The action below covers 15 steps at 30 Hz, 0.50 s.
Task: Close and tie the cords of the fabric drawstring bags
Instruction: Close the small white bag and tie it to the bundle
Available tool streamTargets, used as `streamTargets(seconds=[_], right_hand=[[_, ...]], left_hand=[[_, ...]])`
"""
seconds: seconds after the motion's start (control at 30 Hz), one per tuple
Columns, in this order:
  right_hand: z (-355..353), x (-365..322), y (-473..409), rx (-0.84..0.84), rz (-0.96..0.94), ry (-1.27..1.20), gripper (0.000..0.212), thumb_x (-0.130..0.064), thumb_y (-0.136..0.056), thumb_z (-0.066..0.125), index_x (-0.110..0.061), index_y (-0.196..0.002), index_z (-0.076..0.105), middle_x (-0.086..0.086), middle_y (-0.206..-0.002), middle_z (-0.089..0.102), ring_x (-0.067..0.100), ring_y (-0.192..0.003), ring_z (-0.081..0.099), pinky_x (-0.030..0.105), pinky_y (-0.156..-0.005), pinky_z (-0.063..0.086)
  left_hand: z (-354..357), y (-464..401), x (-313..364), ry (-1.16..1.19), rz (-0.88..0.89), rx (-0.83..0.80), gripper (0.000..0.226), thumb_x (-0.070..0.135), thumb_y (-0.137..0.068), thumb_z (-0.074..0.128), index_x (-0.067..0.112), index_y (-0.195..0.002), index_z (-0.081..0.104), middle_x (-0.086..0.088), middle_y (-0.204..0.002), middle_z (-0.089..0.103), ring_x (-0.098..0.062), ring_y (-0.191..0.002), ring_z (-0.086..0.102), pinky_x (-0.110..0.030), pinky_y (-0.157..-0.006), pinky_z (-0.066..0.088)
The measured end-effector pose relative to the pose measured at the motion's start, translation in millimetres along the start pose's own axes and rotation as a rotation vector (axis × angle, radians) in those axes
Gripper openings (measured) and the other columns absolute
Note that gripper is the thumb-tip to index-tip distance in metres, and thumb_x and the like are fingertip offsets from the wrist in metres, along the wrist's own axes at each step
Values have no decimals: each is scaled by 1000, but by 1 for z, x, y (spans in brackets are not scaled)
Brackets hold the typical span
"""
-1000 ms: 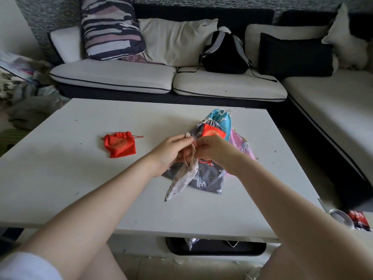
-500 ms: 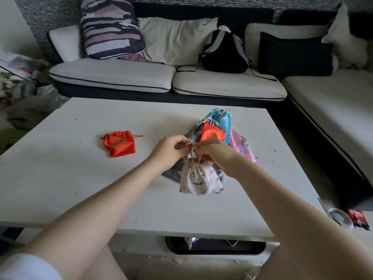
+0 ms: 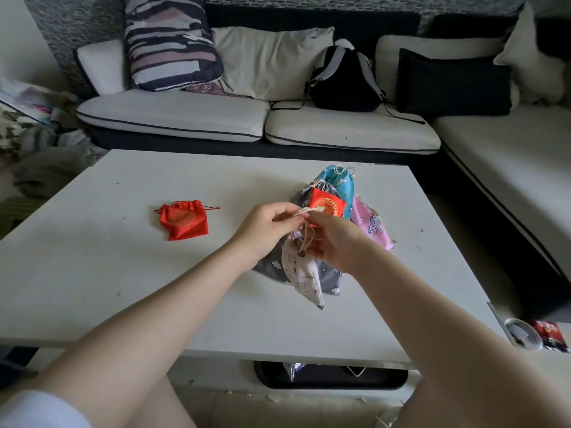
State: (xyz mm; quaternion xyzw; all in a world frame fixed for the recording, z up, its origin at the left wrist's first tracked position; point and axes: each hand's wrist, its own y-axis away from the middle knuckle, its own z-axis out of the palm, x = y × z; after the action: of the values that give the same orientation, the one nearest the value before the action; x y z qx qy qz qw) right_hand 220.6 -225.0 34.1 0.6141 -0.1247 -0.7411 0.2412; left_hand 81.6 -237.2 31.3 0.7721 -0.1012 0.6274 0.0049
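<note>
The small white printed fabric drawstring bag (image 3: 304, 273), bunched round half a second ago, is now hung long above the tabletop (image 3: 92, 273) (near its right edge), its beige cords (image 3: 304, 242) pinched by the fingers of the left hand (image 3: 265, 230) and right hand (image 3: 336, 242), so tying is judged underway.

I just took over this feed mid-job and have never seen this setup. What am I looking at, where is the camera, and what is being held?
There is no machine here: these are a person's two bare hands, filmed by one wide-angle camera on their head, looking forward and down. They sit at a white table facing a sofa. The left hand and right hand both pinch the beige cord of a white printed bag, which hangs below the fingers. Behind it lies a pile of bags: grey, blue, pink and a red one on top. A separate red bag, its mouth drawn shut, lies to the left.
</note>
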Motion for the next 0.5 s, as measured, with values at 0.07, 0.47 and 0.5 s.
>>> streamTargets(seconds=[0.07, 0.47, 0.5], right_hand=[[0, -2, -2, 22, 26, -114, 17, -16, -92, 50, -14, -80, 61, 0, -67, 56, 14, -61, 51, 28, -64, 42], [-36, -2, -11, 228, -98, -687, 31, -9, -98, 35, -7, -68, 42, -4, -32, 28, 8, -26, 26, 12, -36, 32], [-38, -1, -13, 257, -113, -592, 29, -9, -98, 36, -8, -70, 44, -5, -33, 27, 7, -28, 24, 12, -36, 27]], left_hand=[[2, 2, -1, 18, -27, -34, 18, 9, -86, 62, 26, -83, 70, -1, -85, 68, -10, -83, 58, -27, -87, 46], [-19, 1, -16, 836, -337, -2, 35, 23, -97, 32, 19, -63, 41, 7, -54, 49, -14, -73, 51, -28, -71, 33], [-18, 3, -19, 842, -355, -40, 34, 23, -97, 31, 19, -65, 44, 7, -51, 45, -14, -69, 52, -27, -69, 36]])
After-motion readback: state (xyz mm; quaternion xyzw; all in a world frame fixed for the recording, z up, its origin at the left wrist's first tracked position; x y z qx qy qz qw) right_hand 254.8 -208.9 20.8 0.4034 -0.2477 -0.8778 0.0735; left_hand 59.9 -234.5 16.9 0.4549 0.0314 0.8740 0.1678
